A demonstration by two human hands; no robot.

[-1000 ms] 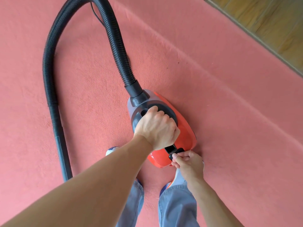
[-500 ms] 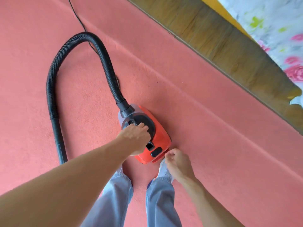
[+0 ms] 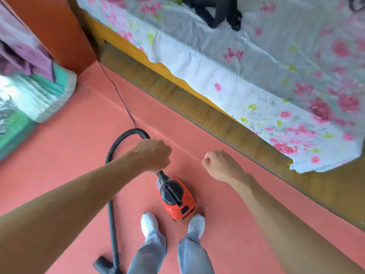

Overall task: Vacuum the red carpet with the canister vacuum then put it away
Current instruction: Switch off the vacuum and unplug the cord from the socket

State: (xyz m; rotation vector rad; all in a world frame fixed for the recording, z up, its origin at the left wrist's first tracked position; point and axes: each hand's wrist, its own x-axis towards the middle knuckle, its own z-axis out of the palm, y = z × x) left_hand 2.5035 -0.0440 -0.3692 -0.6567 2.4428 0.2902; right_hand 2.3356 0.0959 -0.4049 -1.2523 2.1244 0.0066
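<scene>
The red and black canister vacuum (image 3: 175,196) sits on the red carpet (image 3: 59,165) just ahead of my white shoes (image 3: 149,224). Its black hose (image 3: 118,141) arcs left and runs down a wand (image 3: 112,230) to the floor nozzle (image 3: 104,264). A thin power cord (image 3: 118,93) leads away towards the far corner. My left hand (image 3: 152,155) is a closed fist raised above the hose's canister end, hiding part of it; it looks apart from the hose. My right hand (image 3: 219,165) is a loose fist holding nothing, right of the canister.
A bed with a floral sheet (image 3: 276,66) and a wooden side rail (image 3: 197,107) runs along the right. A black bag (image 3: 215,10) lies on it. Folded green and white bedding (image 3: 39,95) sits at the left beside an orange panel (image 3: 55,26).
Both hands have left the canister and risen away from it. The view has pulled up and back, so the bed, bedding and my shoes now show.
</scene>
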